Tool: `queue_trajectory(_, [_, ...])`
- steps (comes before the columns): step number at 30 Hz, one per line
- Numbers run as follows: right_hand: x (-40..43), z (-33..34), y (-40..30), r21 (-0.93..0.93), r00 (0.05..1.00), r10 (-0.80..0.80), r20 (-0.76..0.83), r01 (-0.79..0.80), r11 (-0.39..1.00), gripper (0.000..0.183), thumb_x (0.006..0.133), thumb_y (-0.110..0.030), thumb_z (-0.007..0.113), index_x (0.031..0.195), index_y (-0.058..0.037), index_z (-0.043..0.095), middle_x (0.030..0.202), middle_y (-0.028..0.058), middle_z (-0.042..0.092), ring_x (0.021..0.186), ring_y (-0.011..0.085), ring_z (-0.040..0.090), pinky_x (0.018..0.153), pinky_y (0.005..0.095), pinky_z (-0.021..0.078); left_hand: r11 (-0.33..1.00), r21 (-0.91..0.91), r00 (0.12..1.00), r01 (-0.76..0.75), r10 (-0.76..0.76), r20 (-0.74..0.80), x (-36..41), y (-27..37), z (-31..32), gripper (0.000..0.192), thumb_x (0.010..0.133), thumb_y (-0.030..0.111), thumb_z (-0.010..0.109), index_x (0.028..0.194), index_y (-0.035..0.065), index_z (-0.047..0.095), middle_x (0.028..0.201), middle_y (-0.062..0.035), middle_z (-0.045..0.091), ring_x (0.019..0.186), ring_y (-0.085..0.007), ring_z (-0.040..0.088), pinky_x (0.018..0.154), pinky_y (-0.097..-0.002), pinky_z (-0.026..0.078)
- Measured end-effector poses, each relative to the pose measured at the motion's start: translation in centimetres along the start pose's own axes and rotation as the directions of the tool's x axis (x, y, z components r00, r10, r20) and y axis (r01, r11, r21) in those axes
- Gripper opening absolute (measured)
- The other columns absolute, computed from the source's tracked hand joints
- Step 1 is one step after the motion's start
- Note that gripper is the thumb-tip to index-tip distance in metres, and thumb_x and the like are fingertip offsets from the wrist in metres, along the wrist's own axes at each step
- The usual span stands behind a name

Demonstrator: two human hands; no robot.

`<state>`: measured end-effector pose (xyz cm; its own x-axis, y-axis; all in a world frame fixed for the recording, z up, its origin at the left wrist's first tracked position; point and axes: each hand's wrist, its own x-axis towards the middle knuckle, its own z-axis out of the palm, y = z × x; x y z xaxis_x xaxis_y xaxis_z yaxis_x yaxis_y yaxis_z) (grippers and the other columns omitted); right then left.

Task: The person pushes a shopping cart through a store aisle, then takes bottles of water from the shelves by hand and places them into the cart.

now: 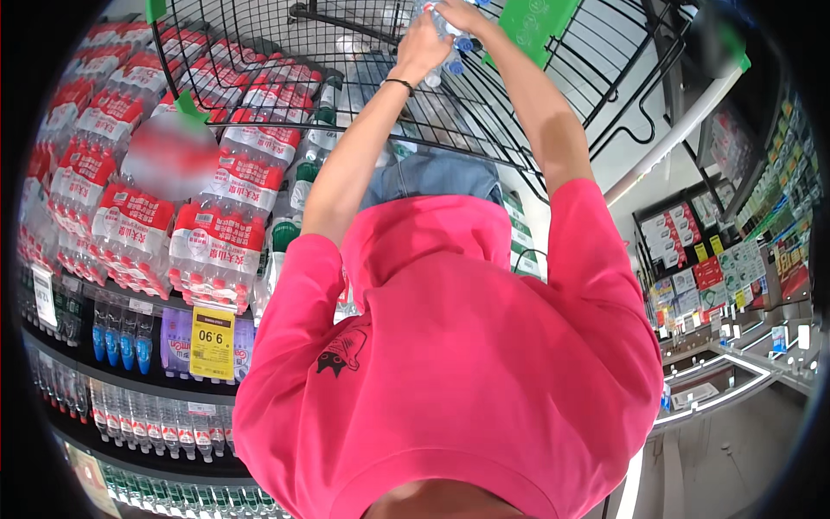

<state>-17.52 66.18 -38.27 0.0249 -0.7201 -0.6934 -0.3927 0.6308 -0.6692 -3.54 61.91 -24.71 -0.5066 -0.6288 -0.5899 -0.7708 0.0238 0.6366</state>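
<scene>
My left hand (423, 47), with a dark band at the wrist, grips clear plastic bottles (447, 63) with blue caps. Its thumb lies along their side. Beside it, at the top edge of the view, my right hand (462, 15) is closed over the same bottles from the other side, partly cut off. Both arms reach forward over a black wire shopping cart (363, 120) with green corner pieces. The hands and the picture's edge hide much of the bottles. Whether they rest on the wire is unclear.
Shrink-wrapped packs of red-capped water bottles (220, 240) are stacked close on my left. Below them in the picture are shelves of bottles (162, 422) and a yellow price tag (213, 342). A green panel (533, 26) sits on the cart. Boxed goods (707, 272) stand at right.
</scene>
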Motion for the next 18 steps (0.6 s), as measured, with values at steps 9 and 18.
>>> queue_trajectory(9, [-0.6,0.0,3.1,-0.024,0.980,0.104,-0.170,-0.109,0.994,0.053,0.085,-0.040,0.047,0.123,-0.0024,0.050,0.125,0.0181,0.051,0.117,0.0313,0.048,0.098,0.0365,0.0353,0.773,-0.284,0.820,-0.567,0.563,-0.107,-12.5,8.9,-6.4,0.012,0.069,-0.004,0.050,0.074,0.0024,0.059,0.072,-0.0100,0.058,0.067,-0.0259,0.058,0.061,-0.0336,0.048])
queue_trajectory(18, [-5.5,-2.0,-4.6,-0.018,0.955,0.247,-0.165,-0.253,0.967,0.064,0.083,-0.044,0.049,0.125,0.0043,0.045,0.126,0.0250,0.047,0.120,0.0357,0.044,0.100,0.0378,0.0335,0.817,0.117,0.698,-0.565,0.397,0.596,-19.9,6.0,-1.0,0.020,0.076,0.018,0.057,0.086,0.0002,0.062,0.083,-0.0166,0.062,0.078,-0.0331,0.062,0.069,-0.0413,0.050])
